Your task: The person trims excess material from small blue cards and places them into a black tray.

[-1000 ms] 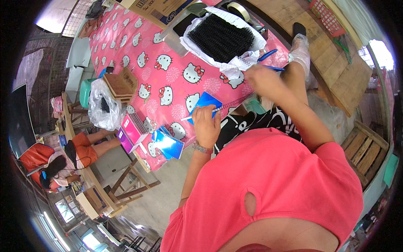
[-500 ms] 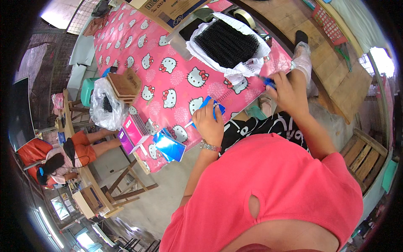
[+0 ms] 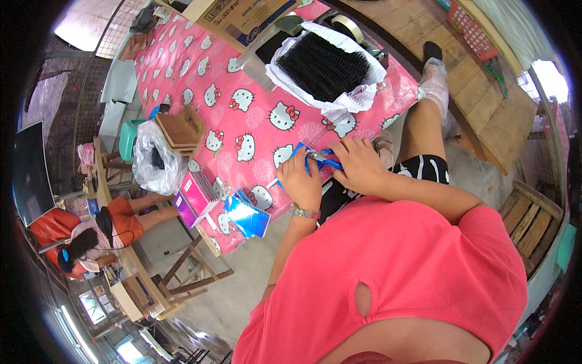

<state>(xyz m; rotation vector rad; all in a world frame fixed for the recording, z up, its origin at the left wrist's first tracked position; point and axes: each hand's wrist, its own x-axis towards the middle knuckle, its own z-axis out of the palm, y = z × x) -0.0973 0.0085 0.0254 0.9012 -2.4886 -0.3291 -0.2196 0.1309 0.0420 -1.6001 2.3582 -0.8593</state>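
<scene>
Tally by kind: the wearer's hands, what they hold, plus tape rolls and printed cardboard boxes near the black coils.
Hands: 2 (left hand, right hand)
Blue notebook: 1
Blue-handled pliers: 1
Tape roll: 1
Printed cardboard box: 1
Total: 6

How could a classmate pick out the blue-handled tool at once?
Find the pink-covered table, then its near edge. There the left hand holds a blue notebook. The blue-handled tool is in the right hand, set apart from the flat notebook by its metal head and two handles.
</scene>
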